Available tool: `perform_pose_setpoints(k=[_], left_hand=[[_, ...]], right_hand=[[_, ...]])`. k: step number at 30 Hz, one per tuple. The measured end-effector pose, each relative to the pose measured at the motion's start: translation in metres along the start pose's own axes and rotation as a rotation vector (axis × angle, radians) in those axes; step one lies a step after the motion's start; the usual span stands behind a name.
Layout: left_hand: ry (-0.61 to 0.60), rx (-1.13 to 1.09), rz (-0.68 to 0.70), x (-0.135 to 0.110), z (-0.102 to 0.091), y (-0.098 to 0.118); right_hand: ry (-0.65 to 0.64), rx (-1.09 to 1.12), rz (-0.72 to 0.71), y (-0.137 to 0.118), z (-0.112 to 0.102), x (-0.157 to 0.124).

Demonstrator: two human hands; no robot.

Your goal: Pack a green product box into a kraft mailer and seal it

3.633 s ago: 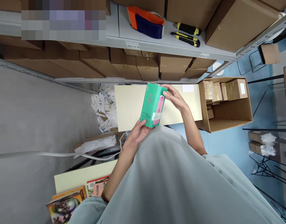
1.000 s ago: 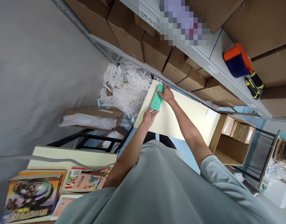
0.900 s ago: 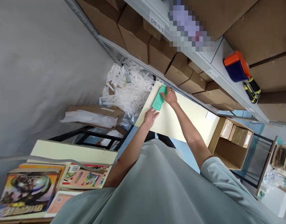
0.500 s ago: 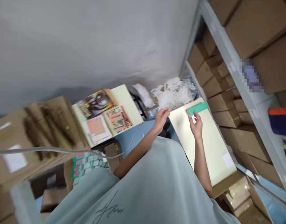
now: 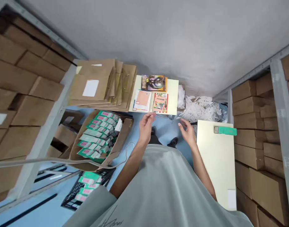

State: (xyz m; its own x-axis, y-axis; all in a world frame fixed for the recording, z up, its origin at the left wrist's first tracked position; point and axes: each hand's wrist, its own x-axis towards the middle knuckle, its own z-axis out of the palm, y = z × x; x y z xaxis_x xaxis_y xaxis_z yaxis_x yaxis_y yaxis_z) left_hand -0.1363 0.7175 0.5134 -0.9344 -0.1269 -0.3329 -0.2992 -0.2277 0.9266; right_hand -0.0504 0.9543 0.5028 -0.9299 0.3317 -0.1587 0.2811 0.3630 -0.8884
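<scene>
My left hand (image 5: 145, 127) hovers in front of the near edge of a cream table (image 5: 173, 94). Its fingers are loosely curled and slightly apart, and I see nothing held in them. A red-bordered booklet (image 5: 160, 102) and a pink pad on white sheets (image 5: 143, 99) lie just beyond it. My right hand (image 5: 188, 134) is empty, thumb and fingers spread, left of a second cream table (image 5: 215, 164). On that table's far end rests a long green box (image 5: 226, 130), apart from the hand.
Flattened cardboard (image 5: 99, 83) is stacked on the left. Below it, an open carton (image 5: 118, 151) holds several green-and-white boxes. A black crate (image 5: 70, 190) stands lower. Paper scraps (image 5: 201, 108) heap by the wall. Shelves of brown cartons (image 5: 247, 126) flank both sides. A cable (image 5: 52, 161) crosses the left.
My view has turned left. My right hand has come away from the green box, which stays on the right table. My left hand has moved from that table's corner to the other table.
</scene>
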Motion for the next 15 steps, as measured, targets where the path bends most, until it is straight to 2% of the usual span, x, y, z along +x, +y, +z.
perform_pose_setpoints(k=[4,10,13,15], left_hand=[[0.132,-0.049,0.109,0.032,-0.065,0.017],[0.325,-0.077,0.176,0.104,-0.19,0.038],[0.401,-0.153,0.094,0.154,-0.254,0.043],[0.451,-0.231,-0.016,0.19,-0.287,0.043]], right_hand=[[-0.14,0.017,-0.109,-0.051,0.075,0.021],[-0.353,0.073,-0.19,-0.127,0.234,0.062],[-0.44,0.053,-0.16,-0.154,0.316,0.083],[-0.482,0.011,-0.132,-0.17,0.366,0.1]])
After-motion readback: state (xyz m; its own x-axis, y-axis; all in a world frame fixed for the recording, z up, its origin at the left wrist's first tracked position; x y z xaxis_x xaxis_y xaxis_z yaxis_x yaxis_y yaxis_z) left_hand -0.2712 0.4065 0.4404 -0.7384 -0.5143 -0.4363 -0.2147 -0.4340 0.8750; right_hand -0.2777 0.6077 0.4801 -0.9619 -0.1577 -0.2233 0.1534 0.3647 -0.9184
